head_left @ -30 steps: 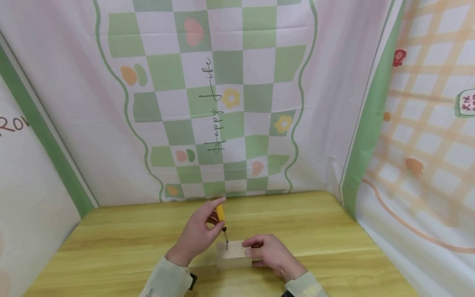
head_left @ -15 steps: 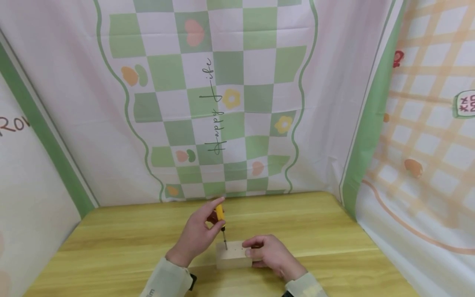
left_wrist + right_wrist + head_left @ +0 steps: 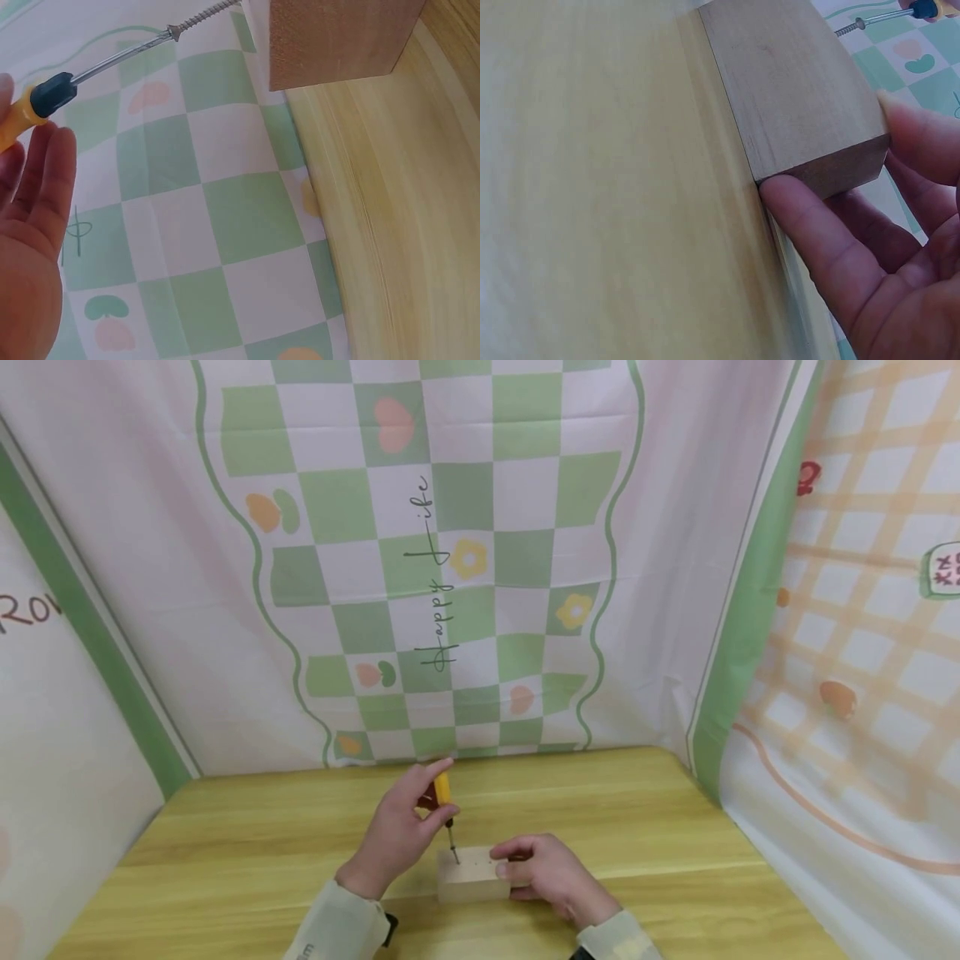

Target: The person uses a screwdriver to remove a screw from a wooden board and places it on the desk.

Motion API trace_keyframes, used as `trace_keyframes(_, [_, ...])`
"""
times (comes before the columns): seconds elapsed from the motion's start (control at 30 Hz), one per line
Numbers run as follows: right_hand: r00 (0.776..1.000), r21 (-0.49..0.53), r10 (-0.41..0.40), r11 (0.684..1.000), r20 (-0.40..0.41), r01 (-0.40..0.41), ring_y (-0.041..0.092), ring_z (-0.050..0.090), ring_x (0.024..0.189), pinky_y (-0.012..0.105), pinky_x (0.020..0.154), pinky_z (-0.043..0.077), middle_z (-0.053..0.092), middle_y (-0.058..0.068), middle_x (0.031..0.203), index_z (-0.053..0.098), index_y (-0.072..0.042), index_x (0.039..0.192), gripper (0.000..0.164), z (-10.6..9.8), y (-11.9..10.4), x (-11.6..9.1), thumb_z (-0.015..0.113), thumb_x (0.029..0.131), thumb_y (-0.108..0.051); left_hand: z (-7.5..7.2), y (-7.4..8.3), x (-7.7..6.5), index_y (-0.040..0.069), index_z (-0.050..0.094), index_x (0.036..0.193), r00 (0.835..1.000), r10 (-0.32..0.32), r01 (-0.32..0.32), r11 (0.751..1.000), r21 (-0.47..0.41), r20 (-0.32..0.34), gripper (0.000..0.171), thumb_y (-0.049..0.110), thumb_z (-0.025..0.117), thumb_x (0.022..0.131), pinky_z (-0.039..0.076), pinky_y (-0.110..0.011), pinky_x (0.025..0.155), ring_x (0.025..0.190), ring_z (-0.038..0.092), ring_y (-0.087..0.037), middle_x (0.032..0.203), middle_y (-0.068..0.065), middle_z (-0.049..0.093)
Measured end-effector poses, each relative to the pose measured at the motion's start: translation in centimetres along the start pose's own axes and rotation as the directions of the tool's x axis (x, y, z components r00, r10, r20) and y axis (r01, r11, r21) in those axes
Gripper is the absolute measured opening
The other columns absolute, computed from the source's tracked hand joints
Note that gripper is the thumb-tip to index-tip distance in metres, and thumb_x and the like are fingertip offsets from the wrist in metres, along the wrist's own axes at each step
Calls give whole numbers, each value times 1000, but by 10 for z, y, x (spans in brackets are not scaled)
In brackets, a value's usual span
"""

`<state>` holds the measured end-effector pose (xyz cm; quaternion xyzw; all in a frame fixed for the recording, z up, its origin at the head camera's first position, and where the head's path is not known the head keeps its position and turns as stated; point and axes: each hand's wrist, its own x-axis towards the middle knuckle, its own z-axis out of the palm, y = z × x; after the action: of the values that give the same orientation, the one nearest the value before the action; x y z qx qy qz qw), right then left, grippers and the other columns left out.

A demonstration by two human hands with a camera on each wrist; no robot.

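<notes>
My left hand [image 3: 397,835] pinches the yellow handle of a screwdriver [image 3: 442,787] between fingers and thumb. The screwdriver's tip meets the head of a long screw [image 3: 206,15], whose lower end stands in the top of a pale wooden block [image 3: 474,892]. Screw and shaft lean a little to the left. At the block's right end my right hand [image 3: 551,877] grips it, with a fingertip on its lower corner in the right wrist view. Several small dark holes or marks show on the block's top, right of the screw.
The block rests on a wood-grain table [image 3: 615,810]. Behind the table hangs a green-and-white checked cloth [image 3: 457,610]. Another cloth with an orange grid [image 3: 862,652] hangs at the right. A dark band sits on the left wrist [image 3: 391,929].
The screwdriver and the screw's head have tilted slightly to the left. My left thumb and fingers have shifted a little on the handle. The right hand and block stay put.
</notes>
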<state>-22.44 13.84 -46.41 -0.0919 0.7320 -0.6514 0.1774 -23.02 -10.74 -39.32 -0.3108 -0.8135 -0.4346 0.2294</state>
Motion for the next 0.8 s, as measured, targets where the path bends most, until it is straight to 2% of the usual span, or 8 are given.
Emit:
trace_keyframes(0.33, [1000,-14,-3,1000,-10,3,27,64,96,47,74,59,65,13,118,70,3,115,28,0,3,2,74,89,-6,-1,2,-1,10,54,142,999,-29,29,1000,-7,-16,64,6,79,84,57,-24,68,82,62,-10,98,4,54])
trace_keyframes(0.6, [1000,-14,-10,1000,-17,10,26,64,94,46,73,59,65,13,117,71,3,115,27,0,4,2,74,89,-5,-4,3,-1,7,54,142,998,-16,15,1000,-15,-58,64,3,79,83,57,-23,66,86,63,-14,100,2,56])
trace_keyframes(0.7, [1000,-8,-10,1000,-19,10,27,64,94,46,73,59,65,13,117,71,3,114,27,1,3,0,74,89,-5,-10,2,0,7,54,142,992,-79,72,995,-71,-99,64,1,79,83,58,-25,65,87,66,-18,103,-4,61])
trace_keyframes(0.77, [1000,-1,-9,1000,-19,9,27,64,95,46,73,59,65,13,116,71,3,114,27,2,2,-1,75,88,-5,-19,1,2,10,53,144,977,-178,159,974,-159,-116,65,0,78,85,59,-29,66,86,67,-22,106,-9,62])
trace_keyframes(0.8, [1000,3,-9,1000,-18,9,27,64,95,46,73,59,65,13,115,70,3,114,27,2,2,-1,75,88,-4,-23,1,3,13,53,144,961,-250,221,951,-214,-116,64,0,77,86,60,-30,67,87,67,-23,108,-10,63])
